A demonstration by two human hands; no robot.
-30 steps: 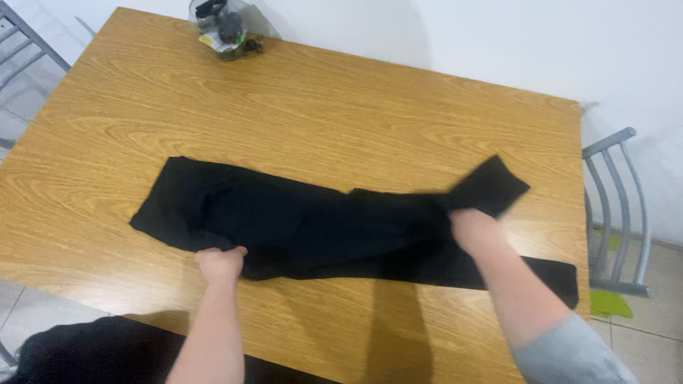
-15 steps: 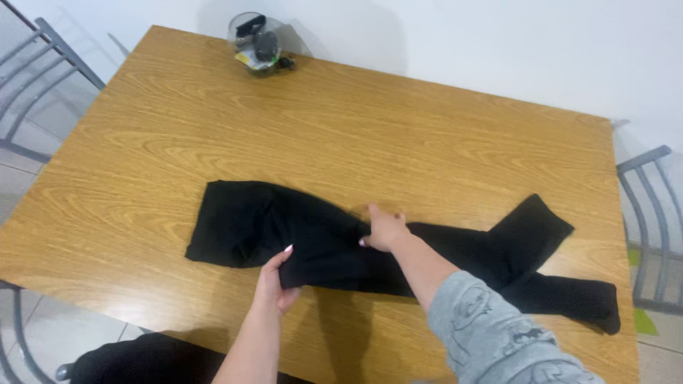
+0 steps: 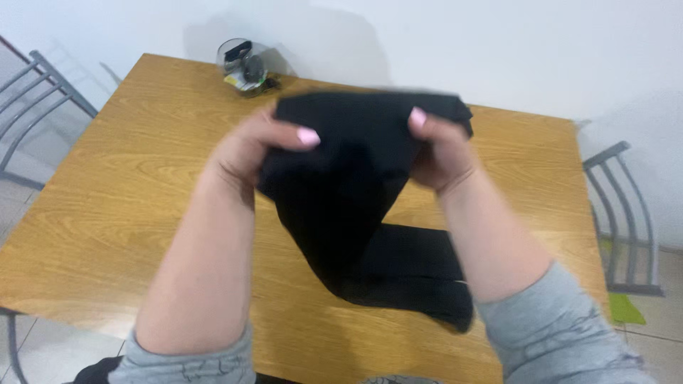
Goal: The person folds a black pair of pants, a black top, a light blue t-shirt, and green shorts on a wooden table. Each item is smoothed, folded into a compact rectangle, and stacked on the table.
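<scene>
Both hands grip a black garment point(image 3: 356, 171) raised above the wooden table point(image 3: 142, 192). The left hand point(image 3: 249, 153) pinches its top edge at 9 o'clock, the right hand point(image 3: 437, 153) at 3 o'clock, fingers closed on cloth. Its lower end trails on the table at 6 o'clock. A glass jar point(image 3: 245, 67) sits near the far edge at 11 o'clock; 2 grey chairs point(image 3: 619, 213) flank the sides.

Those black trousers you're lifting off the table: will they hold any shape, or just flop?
Probably flop: the black trousers sag from both hands, left hand and right hand, legs trailing on the table. Likely light; fingertips alone hold them.
</scene>
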